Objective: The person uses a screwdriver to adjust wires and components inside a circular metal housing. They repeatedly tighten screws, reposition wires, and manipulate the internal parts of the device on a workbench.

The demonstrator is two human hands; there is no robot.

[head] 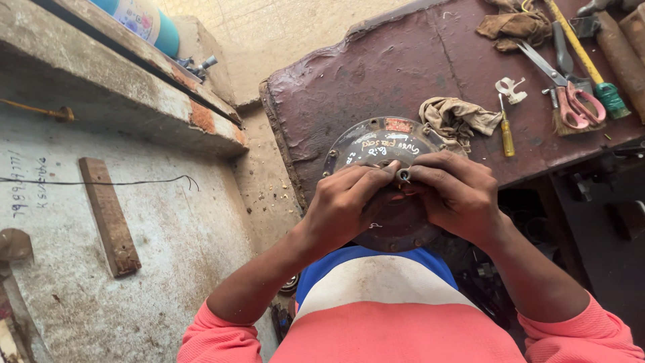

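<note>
A round metal cover plate [383, 144] sits just right of the middle of the frame, at the near edge of a worn dark-red workbench [376, 67]. The plate is dark, greasy and scuffed, with chalky handwriting across its upper face, a small reddish patch at its top rim and bolt holes spaced along its edge; its lower half is hidden behind the hands. Over its centre the left hand [349, 202] and the right hand [457, 191] meet, fingers curled together and pinched on a small, pale metal ring-shaped part [403, 176] held between the fingertips; what else they grip underneath I cannot tell. A crumpled tan rag [460, 117] lies touching the plate's upper right rim. Further right on the bench are a yellow-handled screwdriver [506, 131], pink-handled scissors [571, 94], and a long yellow-shafted tool with a green end [591, 64]. Another rag [514, 27] lies at the top of the frame. At left, a rough concrete ledge [121, 87] and wall fill the picture.
</note>
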